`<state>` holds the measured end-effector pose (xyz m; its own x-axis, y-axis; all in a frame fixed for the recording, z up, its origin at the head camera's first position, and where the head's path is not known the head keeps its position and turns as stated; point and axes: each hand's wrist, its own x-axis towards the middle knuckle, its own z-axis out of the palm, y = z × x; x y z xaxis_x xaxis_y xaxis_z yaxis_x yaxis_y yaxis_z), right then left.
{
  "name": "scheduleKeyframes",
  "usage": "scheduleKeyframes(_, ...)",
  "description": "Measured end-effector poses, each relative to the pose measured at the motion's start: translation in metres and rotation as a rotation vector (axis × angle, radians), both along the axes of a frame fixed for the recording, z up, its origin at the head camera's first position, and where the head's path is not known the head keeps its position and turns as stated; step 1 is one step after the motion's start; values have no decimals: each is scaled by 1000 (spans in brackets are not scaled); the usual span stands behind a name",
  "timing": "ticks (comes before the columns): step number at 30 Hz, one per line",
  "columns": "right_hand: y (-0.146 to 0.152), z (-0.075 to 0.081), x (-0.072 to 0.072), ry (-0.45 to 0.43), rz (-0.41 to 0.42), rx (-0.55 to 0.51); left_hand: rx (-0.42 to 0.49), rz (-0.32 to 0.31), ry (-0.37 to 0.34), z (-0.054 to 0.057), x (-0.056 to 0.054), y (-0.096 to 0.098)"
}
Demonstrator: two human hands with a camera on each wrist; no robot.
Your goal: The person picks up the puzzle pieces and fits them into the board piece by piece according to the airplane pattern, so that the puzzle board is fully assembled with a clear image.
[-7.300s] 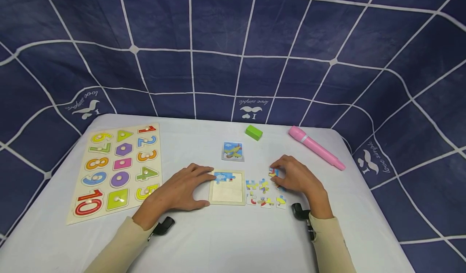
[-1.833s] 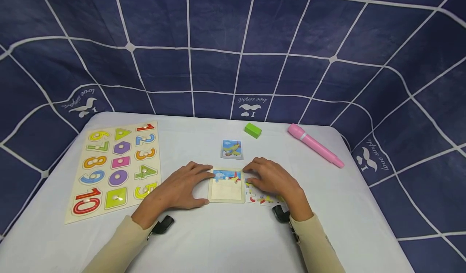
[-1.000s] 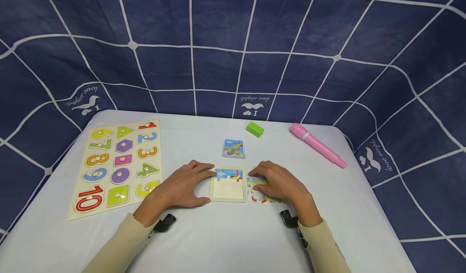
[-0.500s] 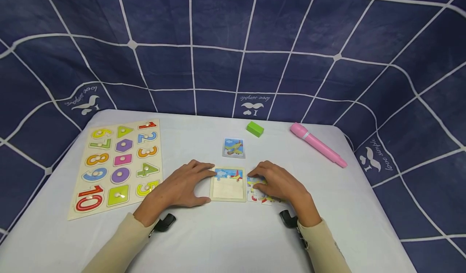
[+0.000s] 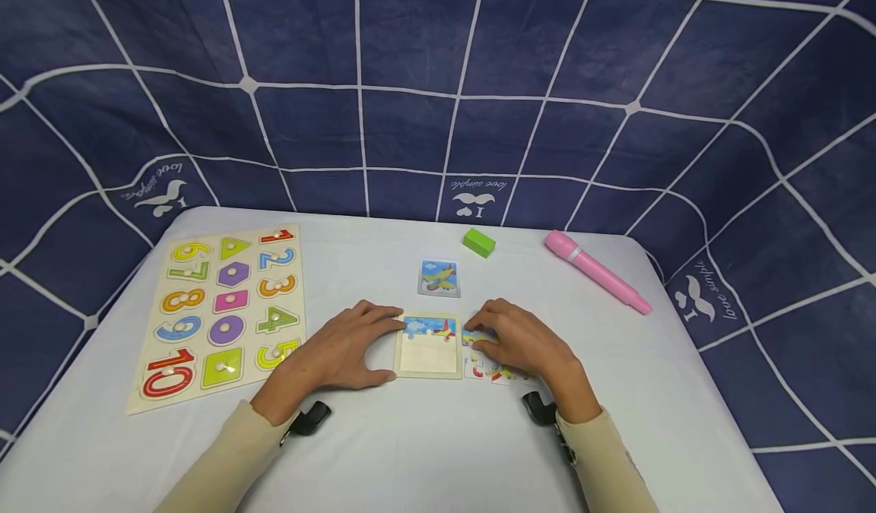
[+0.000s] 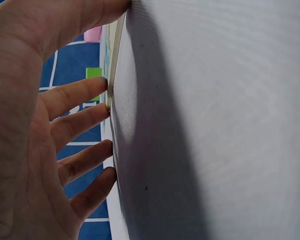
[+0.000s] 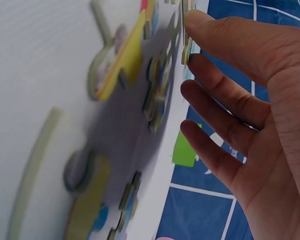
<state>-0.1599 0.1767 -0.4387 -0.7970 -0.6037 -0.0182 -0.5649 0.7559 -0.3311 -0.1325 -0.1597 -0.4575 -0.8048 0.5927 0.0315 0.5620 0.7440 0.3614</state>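
Observation:
My left hand (image 5: 345, 349) rests at the left edge of a small square wooden puzzle tray (image 5: 430, 359), thumb low and fingertips high on that edge. Its fingers are spread and nearly straight in the left wrist view. Joined sky pieces and a red plane-tail piece (image 5: 446, 329) fill the tray's top row; bare wood shows below. Just right of the tray, my right hand (image 5: 523, 340) pinches a jigsaw piece (image 7: 186, 50) between thumb and index finger, its blue and yellow face partly hidden. Several loose jigsaw pieces (image 5: 475, 368) lie under and beside that hand, some covered by it.
A picture card of a plane (image 5: 439, 278) lies behind the tray. Farther back are a green block (image 5: 479, 242) and a pink toy microphone-like stick (image 5: 598, 273). A number and shape peg board (image 5: 219, 315) lies left. Blue gridded cloth (image 5: 411, 133) hangs behind.
The red tail piece has gone from my right hand into the tray's top row. My right hand then moved back over the loose pieces and now lifts one slightly. The left hand stays put.

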Motion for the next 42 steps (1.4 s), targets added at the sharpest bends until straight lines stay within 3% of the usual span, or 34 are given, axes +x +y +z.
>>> scheduleKeyframes(42, -58, 5, -4, 61, 183, -13, 17, 8, -17, 1, 0, 0)
